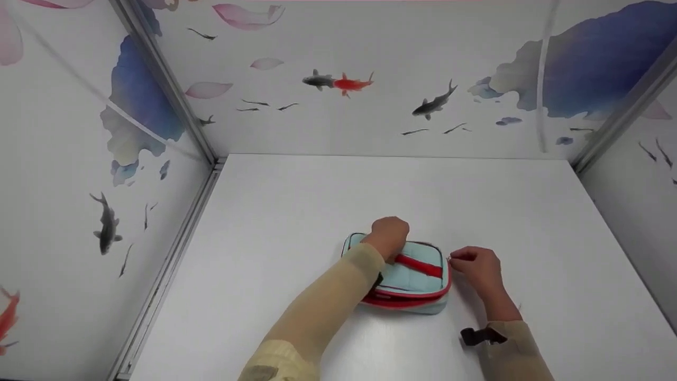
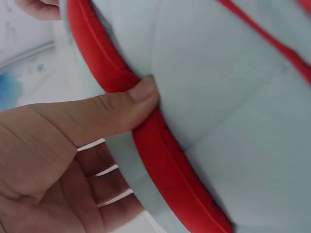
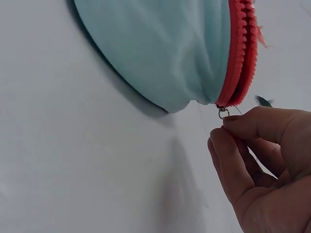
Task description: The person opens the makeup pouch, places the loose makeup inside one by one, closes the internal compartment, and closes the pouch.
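A light-blue zippered bag (image 1: pixel 410 278) with red trim and a red handle strap (image 1: pixel 420 265) lies on the white table. At its far edge my left hand (image 1: pixel 390 235) grips the rim. In the left wrist view, the thumb of the left hand (image 2: pixel 63 145) presses on the red trim (image 2: pixel 165 165) while the fingers lie along the side. My right hand (image 1: pixel 481 267) is at the bag's right end. Thumb and forefinger of the right hand (image 3: pixel 267 160) pinch the zipper pull, whose metal ring (image 3: pixel 223 113) shows. The red zipper teeth (image 3: pixel 238 53) stand parted.
The white table (image 1: pixel 296 201) extends around the bag on all sides. Panels printed with fish and petals, such as the back wall (image 1: pixel 370 42), enclose it at the back, left and right. A metal rail (image 1: pixel 174 275) runs along the left edge.
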A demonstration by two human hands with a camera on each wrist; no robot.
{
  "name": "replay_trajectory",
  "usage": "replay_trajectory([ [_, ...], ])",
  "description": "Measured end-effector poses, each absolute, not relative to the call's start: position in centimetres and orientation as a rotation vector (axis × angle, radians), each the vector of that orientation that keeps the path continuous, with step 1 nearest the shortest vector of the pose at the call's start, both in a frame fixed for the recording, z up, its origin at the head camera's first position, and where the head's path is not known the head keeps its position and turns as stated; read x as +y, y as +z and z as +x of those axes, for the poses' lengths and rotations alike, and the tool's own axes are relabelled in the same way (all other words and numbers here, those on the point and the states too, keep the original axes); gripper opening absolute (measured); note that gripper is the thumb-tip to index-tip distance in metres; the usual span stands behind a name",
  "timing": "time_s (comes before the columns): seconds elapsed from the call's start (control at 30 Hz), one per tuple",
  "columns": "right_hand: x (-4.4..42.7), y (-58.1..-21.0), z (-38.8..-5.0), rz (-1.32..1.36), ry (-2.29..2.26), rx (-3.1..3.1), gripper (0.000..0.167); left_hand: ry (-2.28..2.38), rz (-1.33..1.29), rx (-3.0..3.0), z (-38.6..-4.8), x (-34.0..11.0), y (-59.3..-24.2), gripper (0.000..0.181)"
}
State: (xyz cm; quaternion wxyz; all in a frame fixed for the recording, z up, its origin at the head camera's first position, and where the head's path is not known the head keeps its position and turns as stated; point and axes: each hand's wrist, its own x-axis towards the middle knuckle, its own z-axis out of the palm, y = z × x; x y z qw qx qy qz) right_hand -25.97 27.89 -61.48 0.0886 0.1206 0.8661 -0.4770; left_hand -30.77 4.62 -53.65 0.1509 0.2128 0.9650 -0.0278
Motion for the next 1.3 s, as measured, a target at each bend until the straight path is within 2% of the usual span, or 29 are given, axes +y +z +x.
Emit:
replay_trajectory([
  [0.17,28.1,-61.5,-26.1,0.416,-1.44,2.574,0.028,-0.159,0.716,2.739,-31.6,5.2,-53.6,0.033],
  [0.57,26.7,-60.3,-28.9,0.364,-1.444,2.622,0.024,-0.085,0.535,2.763,-34.7,3.1,-53.5,0.03],
  [1.3,26.2,-60.2,-27.6,0.445,-1.488,2.627,0.024,0.061,0.35,2.895,-34.4,3.6,-54.1,0.021],
])
